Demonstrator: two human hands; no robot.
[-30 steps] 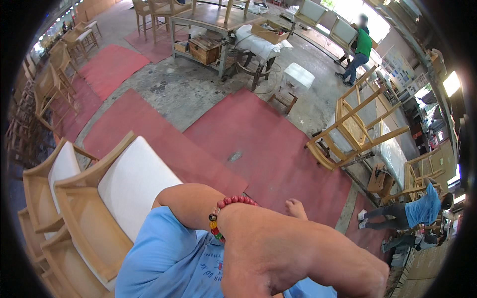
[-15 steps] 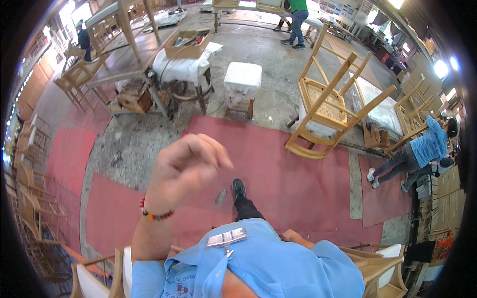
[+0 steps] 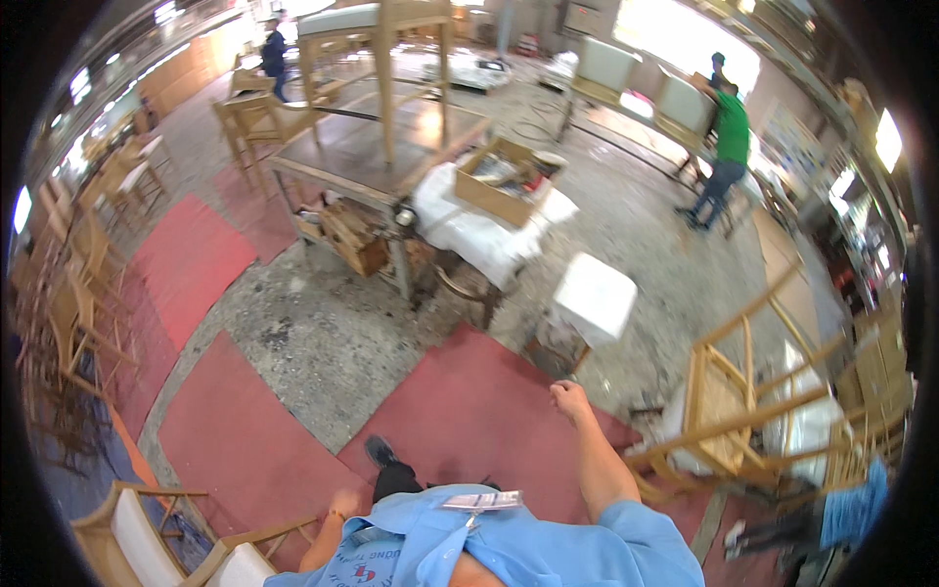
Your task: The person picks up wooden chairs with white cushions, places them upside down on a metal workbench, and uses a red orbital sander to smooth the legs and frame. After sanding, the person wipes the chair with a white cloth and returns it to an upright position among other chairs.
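My right hand (image 3: 569, 399) reaches out ahead of me over the red floor mat (image 3: 489, 401), its fingers curled closed. Whether anything small is in them is hidden. Nearest to it is a stool with a white-wrapped top (image 3: 594, 296), standing a little beyond the hand. My left hand (image 3: 344, 503) hangs low beside my body, small and blurred, with its fingers not readable. Close to that arm are light wooden chairs with white seats (image 3: 240, 565).
A metal-topped workbench (image 3: 377, 161) carries an upright wooden chair. Beside it, an open cardboard box (image 3: 504, 181) of tools rests on a white-covered stand. An upturned wooden chair (image 3: 729, 401) is at right. A person in green (image 3: 732, 132) works at the back; another person in blue (image 3: 851, 509) stands lower right.
My view has swung left, so the bench and stool now sit further right. My left hand has dropped from in front of my chest to my side, while my right hand has come forward.
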